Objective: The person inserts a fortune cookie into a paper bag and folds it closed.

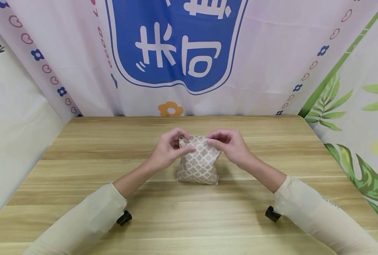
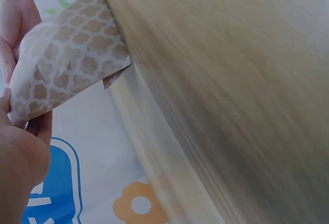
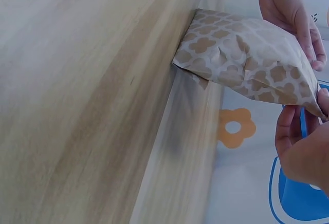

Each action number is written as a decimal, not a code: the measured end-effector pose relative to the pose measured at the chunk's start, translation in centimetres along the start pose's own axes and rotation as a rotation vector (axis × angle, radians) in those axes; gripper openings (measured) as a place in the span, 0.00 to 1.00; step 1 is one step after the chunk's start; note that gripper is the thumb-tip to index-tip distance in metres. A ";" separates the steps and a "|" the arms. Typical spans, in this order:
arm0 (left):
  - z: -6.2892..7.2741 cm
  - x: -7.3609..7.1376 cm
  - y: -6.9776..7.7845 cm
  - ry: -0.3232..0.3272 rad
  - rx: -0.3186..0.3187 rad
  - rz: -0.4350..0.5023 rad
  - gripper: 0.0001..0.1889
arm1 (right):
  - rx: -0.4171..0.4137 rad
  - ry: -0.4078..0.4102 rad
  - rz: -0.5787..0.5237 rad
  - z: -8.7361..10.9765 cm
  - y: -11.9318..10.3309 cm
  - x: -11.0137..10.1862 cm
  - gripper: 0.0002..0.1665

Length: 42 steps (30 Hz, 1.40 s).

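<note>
A small tan paper bag (image 1: 198, 163) with a white lattice pattern stands upright on the wooden table, its bottom touching the top. My left hand (image 1: 169, 148) pinches its upper left corner between thumb and fingers. At the upper right corner, my right hand (image 1: 232, 146) holds the paper the same way. In the left wrist view the bag (image 2: 72, 54) bulges in the middle, with the left hand (image 2: 23, 152) at its top edge. Creases cross the bag (image 3: 247, 54) in the right wrist view, where the right hand (image 3: 306, 147) grips the near corner. Whatever the bag contains is hidden.
The wooden table (image 1: 189, 219) runs back to a hanging printed cloth (image 1: 256, 71) with a blue sign. Leaf-patterned cloth (image 1: 361, 141) hangs on the right side, and pale cloth (image 1: 17, 106) on the left. Dark wrist devices sit at both sleeves (image 1: 90, 212).
</note>
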<state>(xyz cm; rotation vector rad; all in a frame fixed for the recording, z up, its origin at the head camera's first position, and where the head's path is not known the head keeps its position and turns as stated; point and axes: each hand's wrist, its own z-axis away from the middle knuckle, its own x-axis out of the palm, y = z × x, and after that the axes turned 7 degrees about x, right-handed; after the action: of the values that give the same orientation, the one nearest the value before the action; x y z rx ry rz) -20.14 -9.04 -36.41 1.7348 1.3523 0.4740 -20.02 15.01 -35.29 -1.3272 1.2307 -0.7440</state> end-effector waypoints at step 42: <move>0.4 1.6 -1.1 0.042 0.147 -0.110 0.18 | 0.135 0.061 -0.121 -0.3 0.1 0.7 0.11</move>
<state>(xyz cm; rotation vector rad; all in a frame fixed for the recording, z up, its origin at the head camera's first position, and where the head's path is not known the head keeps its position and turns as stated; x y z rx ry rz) -20.00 -7.71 -37.84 1.7649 1.5368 0.3588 -20.15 14.25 -35.52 -1.2841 1.1349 -0.9433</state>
